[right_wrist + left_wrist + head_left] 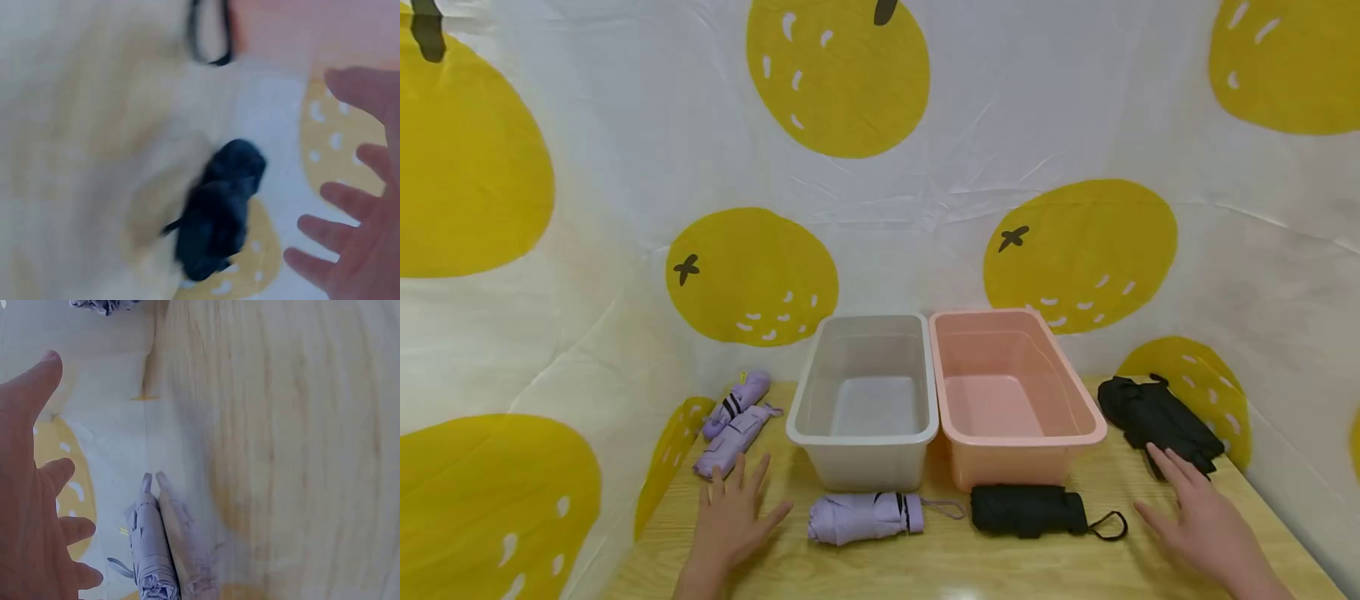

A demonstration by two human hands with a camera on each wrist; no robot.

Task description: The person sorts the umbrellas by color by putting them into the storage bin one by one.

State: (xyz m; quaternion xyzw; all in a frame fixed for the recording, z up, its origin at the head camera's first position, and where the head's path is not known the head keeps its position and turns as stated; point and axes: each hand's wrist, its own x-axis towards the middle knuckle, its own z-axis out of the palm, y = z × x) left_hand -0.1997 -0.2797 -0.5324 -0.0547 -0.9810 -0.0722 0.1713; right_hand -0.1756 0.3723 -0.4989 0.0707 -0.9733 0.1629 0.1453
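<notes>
My left hand (730, 518), fingers spread, is nearest two folded lavender umbrellas (733, 437) at the table's left side and holds nothing. Between that hand and the middle lies another lavender umbrella (861, 518), its strap pointing right. A folded black umbrella (1026, 510) with a loop strap lies right of it. On the right, my right hand (1206, 525) is spread with nothing in it, just in front of a black umbrella bundle (1157, 421). The left wrist view has the lavender pair (153, 550) beside my fingers; a blurred black umbrella (215, 215) shows in the right wrist view.
A light grey plastic bin (868, 462) and a pink bin (1011, 458) stand side by side at the back of the wooden table (947, 567). White cloth with yellow fruit shapes (910, 192) hangs behind them and along both sides.
</notes>
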